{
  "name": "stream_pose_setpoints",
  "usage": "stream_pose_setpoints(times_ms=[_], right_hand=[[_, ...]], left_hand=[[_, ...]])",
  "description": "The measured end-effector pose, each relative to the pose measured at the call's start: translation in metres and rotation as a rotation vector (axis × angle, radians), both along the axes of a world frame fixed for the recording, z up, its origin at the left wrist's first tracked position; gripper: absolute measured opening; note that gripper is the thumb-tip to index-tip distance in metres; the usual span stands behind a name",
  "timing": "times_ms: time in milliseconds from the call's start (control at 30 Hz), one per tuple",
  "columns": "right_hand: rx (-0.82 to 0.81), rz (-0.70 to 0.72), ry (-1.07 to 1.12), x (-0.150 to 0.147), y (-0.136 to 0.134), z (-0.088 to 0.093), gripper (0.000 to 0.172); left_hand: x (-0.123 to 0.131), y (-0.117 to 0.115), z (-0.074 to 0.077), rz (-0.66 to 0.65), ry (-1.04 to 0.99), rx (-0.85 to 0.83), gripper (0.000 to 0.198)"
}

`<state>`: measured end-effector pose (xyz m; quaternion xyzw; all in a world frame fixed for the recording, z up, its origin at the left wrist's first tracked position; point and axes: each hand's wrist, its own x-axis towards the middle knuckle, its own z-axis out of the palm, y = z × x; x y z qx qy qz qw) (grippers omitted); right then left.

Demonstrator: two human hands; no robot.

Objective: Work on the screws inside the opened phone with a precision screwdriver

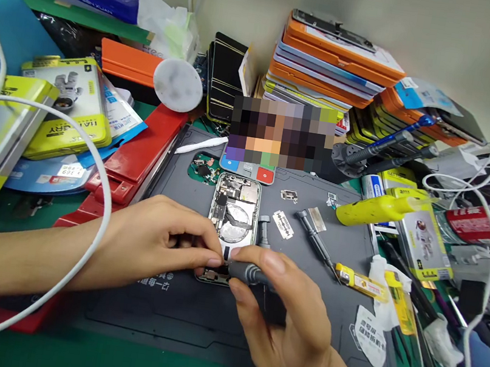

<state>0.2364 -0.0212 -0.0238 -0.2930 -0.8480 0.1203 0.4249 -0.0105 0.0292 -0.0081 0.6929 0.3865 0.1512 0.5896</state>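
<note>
An opened smartphone [236,210] lies on the grey mat, its inner boards and a round coil showing. My left hand [182,236] reaches in from the left, thumb and forefinger pinched together over the phone's lower part; whatever is between them is hidden. Between the thumb and fingers of my right hand [287,312] is a dark grey screwdriver [248,271], held nearly level, its front end close to my left fingertips. Just right of the phone stands or lies another grey screwdriver [264,230], partly covered by my right hand.
On the grey mat [152,311] lie a razor blade [283,224], a second loose screwdriver [317,240] and small metal parts. A yellow bottle [370,207] is at right. A white cable [105,212] hangs across my left forearm. Stacked boxes [332,61] stand behind.
</note>
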Motion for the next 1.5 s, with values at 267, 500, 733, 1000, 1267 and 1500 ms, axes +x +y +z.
stream_pose_setpoints(times_ms=[267,500,733,1000,1267,1500], right_hand=[[-0.146,-0.120,0.283,0.006,-0.012,0.001,0.091],[-0.090,-0.070,0.196,0.011,-0.009,-0.001,0.094],[-0.171,-0.023,0.154,0.009,-0.011,-0.002,0.096],[-0.154,-0.031,0.117,0.011,-0.013,-0.003,0.094],[-0.119,-0.039,0.063,0.013,-0.012,0.000,0.093],[-0.150,-0.039,0.144,0.011,-0.013,0.000,0.092]], left_hand=[[0.002,-0.003,0.002,0.045,0.046,0.020,0.023],[0.003,-0.001,0.004,0.029,0.070,0.027,0.025],[0.003,0.000,0.004,0.018,0.067,0.030,0.023],[0.004,0.001,0.003,0.023,0.053,0.048,0.020],[0.003,0.000,0.003,0.013,0.079,0.071,0.021],[0.003,0.002,0.002,-0.017,0.082,0.084,0.023]])
